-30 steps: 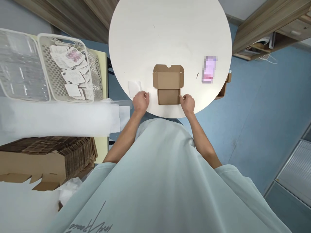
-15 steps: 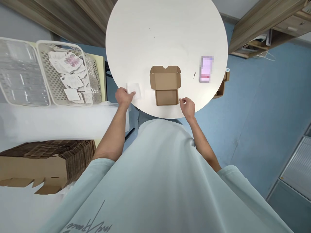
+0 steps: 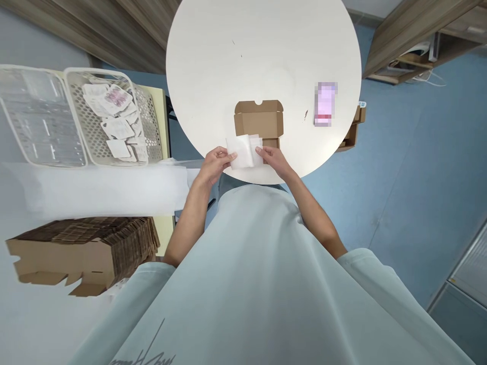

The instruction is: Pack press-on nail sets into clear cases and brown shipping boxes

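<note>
A thin white translucent sheet (image 3: 243, 152), perhaps a foam pouch, is stretched between my two hands. My left hand (image 3: 216, 165) pinches its left side, thumb on top. On its right edge my right hand (image 3: 274, 159) has closed thumb and fingers. Beneath and behind the sheet, an open brown cardboard box (image 3: 259, 121) lies on the round white table (image 3: 228, 66). Its lid is folded back, away from me. The sheet covers much of the box's lower tray, so I cannot see what is under it.
A blurred-out pink and purple object (image 3: 324, 104) lies at the table's right. On the left stand a basket of small white packets (image 3: 117, 126), a basket of clear plastic items (image 3: 49, 121), a pile of white sheets (image 3: 102, 192) and a stack of folded cardboard boxes (image 3: 87, 253).
My left hand has carried the white sheet rightward from the table's left edge to over the box. My right hand has moved left and taken hold of the sheet's right edge.
</note>
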A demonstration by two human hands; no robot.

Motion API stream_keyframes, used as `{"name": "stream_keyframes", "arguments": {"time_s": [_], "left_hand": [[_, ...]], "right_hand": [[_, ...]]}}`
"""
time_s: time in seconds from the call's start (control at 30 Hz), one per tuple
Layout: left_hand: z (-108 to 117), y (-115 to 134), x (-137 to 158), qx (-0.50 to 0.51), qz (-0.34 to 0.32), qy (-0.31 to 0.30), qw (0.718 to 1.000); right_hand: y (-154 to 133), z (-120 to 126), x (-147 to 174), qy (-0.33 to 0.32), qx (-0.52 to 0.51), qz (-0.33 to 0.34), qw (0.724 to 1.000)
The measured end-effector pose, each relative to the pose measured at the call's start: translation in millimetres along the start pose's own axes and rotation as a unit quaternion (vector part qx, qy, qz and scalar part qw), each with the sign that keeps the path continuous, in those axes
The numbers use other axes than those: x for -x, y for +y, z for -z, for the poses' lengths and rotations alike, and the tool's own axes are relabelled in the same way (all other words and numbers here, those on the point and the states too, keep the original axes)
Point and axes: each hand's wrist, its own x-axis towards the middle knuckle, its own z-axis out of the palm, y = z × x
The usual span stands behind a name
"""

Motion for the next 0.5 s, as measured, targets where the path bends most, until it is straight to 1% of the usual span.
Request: {"name": "stream_keyframes", "arguments": {"time_s": [0.03, 0.1, 0.17, 0.23, 0.33, 0.43, 0.5], "left_hand": [[-7.5, -0.2, 0.4, -0.001, 0.003, -0.010, 1.000], [-23.1, -2.4, -3.7, -0.006, 0.007, -0.015, 1.000], [-38.4, -6.9, -12.3, -0.017, 0.007, -0.007, 1.000], [-52.6, -12.2, -23.0, -0.044, 0.007, 0.003, 0.999], [-70.7, -17.9, -37.7, -0.136, -0.006, 0.011, 0.991], [-85.2, -20.2, -46.8, -0.251, -0.010, 0.031, 0.967], [-92.5, -21.6, -49.4, -0.301, -0.005, 0.045, 0.952]], "right_hand": [[-0.8, 0.1, -0.5, 0.000, -0.002, 0.000, 1.000], [-0.3, 2.7, -2.3, 0.025, 0.026, 0.006, 0.999], [2.7, 7.9, -5.4, 0.070, 0.089, 0.003, 0.994], [7.2, 14.4, -9.7, 0.116, 0.168, -0.012, 0.979], [14.5, 22.6, -17.6, 0.157, 0.270, -0.036, 0.949], [21.3, 25.8, -26.9, 0.162, 0.335, -0.042, 0.927], [25.8, 25.4, -32.8, 0.153, 0.367, -0.038, 0.917]]}}
